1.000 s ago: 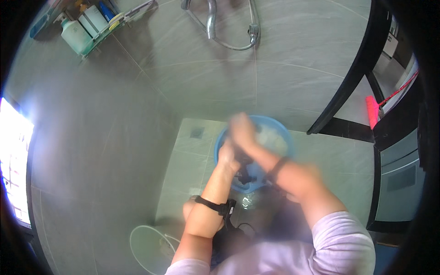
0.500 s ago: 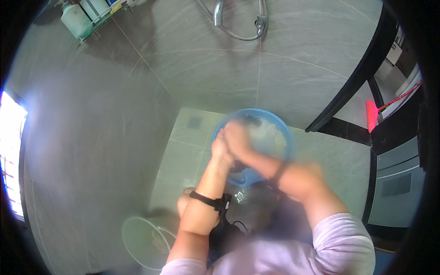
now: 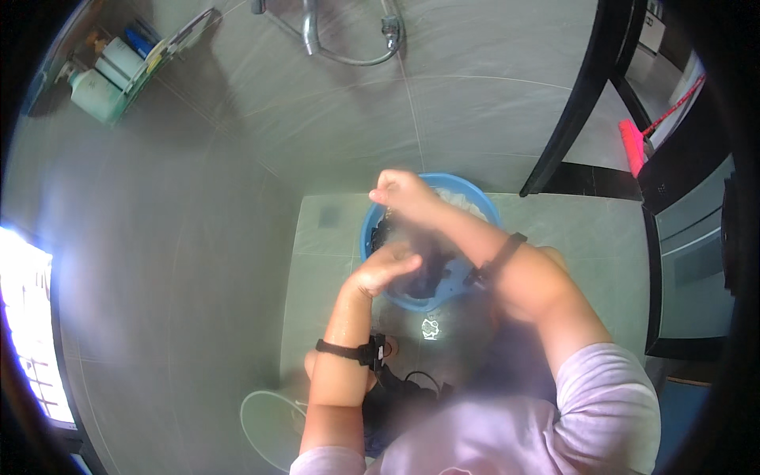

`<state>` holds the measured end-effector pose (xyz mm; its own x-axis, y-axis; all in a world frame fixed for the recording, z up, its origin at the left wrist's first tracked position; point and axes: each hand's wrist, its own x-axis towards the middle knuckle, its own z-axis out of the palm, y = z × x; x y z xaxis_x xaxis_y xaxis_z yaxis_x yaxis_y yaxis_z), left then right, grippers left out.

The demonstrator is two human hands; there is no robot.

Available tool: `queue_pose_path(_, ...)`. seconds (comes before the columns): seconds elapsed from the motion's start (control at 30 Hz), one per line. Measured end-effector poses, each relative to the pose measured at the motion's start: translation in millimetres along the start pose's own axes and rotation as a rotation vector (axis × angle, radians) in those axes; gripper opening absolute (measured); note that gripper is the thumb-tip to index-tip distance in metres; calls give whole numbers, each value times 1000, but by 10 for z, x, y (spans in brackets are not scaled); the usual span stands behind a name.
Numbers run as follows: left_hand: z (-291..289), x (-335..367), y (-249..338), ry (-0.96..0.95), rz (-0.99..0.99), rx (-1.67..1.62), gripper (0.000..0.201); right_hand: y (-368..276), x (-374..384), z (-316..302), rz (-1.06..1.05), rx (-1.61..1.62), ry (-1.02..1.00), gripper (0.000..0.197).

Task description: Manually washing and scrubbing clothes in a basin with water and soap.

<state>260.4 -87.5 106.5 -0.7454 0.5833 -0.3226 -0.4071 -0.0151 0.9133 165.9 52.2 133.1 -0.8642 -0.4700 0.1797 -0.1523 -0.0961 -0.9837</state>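
Observation:
A blue basin (image 3: 492, 207) stands on the floor in front of me, with wet laundry in it. Over its left side my left hand (image 3: 385, 269) is closed at the edge of a dark wet cloth (image 3: 428, 271), its thumb pointing right. Farther off, above the far left rim, my right hand (image 3: 404, 192) makes a fist. What that fist holds is hidden; dark fabric shows in the space between the hands. Pale cloth (image 3: 459, 203) lies at the basin's far right. Each wrist wears a black strap.
A pale green bucket (image 3: 269, 427) stands at lower left. Hose and tap (image 3: 311, 32) hang on the far wall. Bottles (image 3: 99, 96) fill a corner shelf. A black door frame (image 3: 571, 103) and pink broom (image 3: 632, 146) are at right.
My hands, close together over the basin before, have come apart: the right is farther away, the left nearer me. More dark cloth shows between them. The view has shifted slightly.

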Motion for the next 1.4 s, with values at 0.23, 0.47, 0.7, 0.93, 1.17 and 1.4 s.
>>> queue_pose_path(0.23, -124, -1, 142, 338, 517, -717, 37, 259, -30, -201, 72, 153, -244, 66)
queue_pose_path(0.47, -301, -94, 200, 396, 675, -746, 43, 965, -292, -26, 57, -419, -560, 92)
queue_pose_path(0.7, -271, -252, 292, 394, 623, -664, 41, 781, -223, 127, 248, -714, -280, 35)
queue_pose_path(0.93, -787, -636, 122, 826, 359, -514, 34, 315, 75, -469, 449, 516, 282, 23)
queue_pose_path(1.17, -574, -392, 126, 1223, 283, 313, 46, -215, 140, -502, 474, 905, 464, 20)
queue_pose_path(1.4, -459, -138, -13, 793, 350, 858, 42, -94, 130, -589, 316, 874, 567, 16)
